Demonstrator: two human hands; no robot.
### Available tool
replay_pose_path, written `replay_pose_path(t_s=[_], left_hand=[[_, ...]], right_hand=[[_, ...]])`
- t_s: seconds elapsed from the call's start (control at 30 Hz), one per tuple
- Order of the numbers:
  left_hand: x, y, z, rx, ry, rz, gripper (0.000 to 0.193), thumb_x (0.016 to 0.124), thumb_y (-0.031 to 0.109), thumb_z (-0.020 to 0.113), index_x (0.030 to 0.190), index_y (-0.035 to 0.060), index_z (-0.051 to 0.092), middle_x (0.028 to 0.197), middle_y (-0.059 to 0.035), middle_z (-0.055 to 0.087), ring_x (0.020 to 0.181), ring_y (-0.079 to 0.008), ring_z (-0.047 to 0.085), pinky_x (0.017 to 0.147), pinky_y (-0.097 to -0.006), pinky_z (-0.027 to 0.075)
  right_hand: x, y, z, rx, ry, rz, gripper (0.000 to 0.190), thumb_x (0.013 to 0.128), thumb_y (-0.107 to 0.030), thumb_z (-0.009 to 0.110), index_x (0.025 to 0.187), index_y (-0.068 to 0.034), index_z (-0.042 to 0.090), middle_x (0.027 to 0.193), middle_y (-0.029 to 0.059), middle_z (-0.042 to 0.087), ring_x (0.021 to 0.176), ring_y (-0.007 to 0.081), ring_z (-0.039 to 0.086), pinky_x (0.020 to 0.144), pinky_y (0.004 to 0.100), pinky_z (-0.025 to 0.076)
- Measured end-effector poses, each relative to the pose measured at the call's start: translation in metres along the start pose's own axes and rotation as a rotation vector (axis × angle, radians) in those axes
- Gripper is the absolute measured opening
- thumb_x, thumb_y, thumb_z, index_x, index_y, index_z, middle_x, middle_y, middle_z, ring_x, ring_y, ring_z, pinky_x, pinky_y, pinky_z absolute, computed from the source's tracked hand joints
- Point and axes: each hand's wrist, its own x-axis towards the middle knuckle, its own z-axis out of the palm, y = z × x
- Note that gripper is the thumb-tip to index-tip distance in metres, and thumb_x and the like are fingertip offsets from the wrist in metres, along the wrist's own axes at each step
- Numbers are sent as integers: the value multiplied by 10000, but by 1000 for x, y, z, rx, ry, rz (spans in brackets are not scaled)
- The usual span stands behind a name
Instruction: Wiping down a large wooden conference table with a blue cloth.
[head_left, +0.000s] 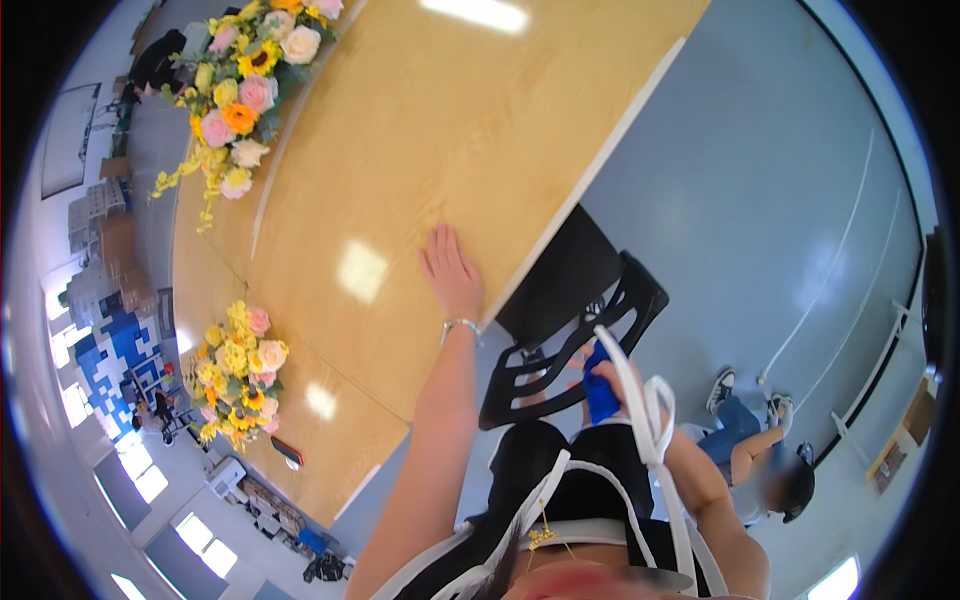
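Note:
My left hand (451, 276) lies palm down on the light wood tabletop (480, 142), fingers spread, a bracelet at its wrist. Nothing shows in its grasp. Below the table's edge, my right hand (611, 375) is closed on a bright blue cloth-like item (600, 390), close to the backrest of a black plastic chair (577, 277). A white strap in front of it hides part of this hand. One flower arrangement (238, 375) with yellow and pink blooms stands left of my left hand; a larger one (240, 112) stands at the upper left.
A red-edged dark phone-like object (288, 452) lies near the table's lower corner. A person (757, 457) in jeans is low down at the right, on the grey floor (720, 187). Another person in black (160, 64) is beyond the table. Boxes (124, 247) stand at the far left.

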Motion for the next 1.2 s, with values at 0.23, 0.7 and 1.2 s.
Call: replay_pose_path(t_s=[0.23,0.7,1.2], left_hand=[[-1,2,0,25,-62,-28,505,955,113,404,1456,51,399,1551,-81,374,1471,-257,272,1207,-496,140],[3,3,-2,-18,-113,-70,523,940,118,415,1459,61,385,1569,-71,339,1473,-252,262,1216,-501,121],[4,5,-5,-29,-99,-83,522,915,100,450,1435,71,410,1547,-65,373,1460,-229,295,1207,-505,151]], right_hand=[[17,12,44,104,-247,-118,675,859,51,531,1475,-17,264,1417,184,485,1307,360,511,927,511,546],[43,22,-1,-307,69,52,417,888,-291,665,1180,2,613,1067,181,691,907,261,697,770,344,548],[-16,-155,4,-1919,488,-997,285,756,-19,674,1040,-3,668,1201,127,598,1152,348,518,965,447,430]])
